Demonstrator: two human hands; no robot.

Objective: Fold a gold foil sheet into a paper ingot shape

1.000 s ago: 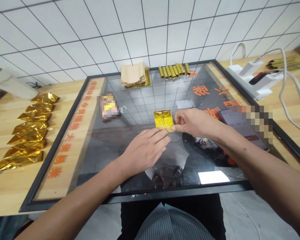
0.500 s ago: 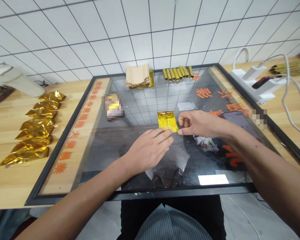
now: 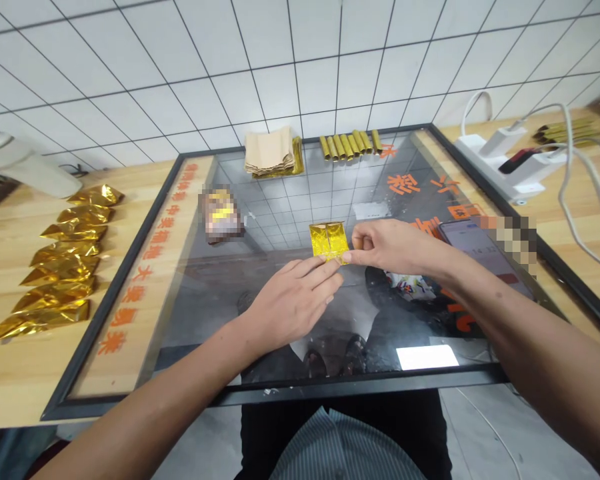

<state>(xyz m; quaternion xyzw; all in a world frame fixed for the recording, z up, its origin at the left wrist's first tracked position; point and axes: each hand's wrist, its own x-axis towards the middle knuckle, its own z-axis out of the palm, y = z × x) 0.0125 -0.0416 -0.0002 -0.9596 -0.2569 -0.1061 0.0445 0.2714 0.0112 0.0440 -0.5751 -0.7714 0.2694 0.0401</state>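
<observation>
A small square of gold foil paper (image 3: 330, 238) lies on the glass in front of me, with folded flaps that meet at a seam down its middle. My left hand (image 3: 297, 297) rests flat and open, its fingertips on the foil's near edge. From the right comes my right hand (image 3: 380, 245), fingers curled in and thumb stretched out. That thumb tip touches the foil's near right corner. Nothing shows inside the curled fingers. Both hands partly cover the near edge of the foil.
A black-framed glass panel (image 3: 190, 393) lies on the wooden table. Along its back are stacked brown-and-gold sheets (image 3: 270, 150) and several gold rolls (image 3: 350, 145). Gold foil packets (image 3: 60, 290) line the left. At right are a phone (image 3: 480, 250) and a power strip (image 3: 500, 167) with cables.
My right thumb has moved left onto the foil's near corner; before, it was just beside it. My left hand still lies at the near edge. The whole view has shifted slightly.
</observation>
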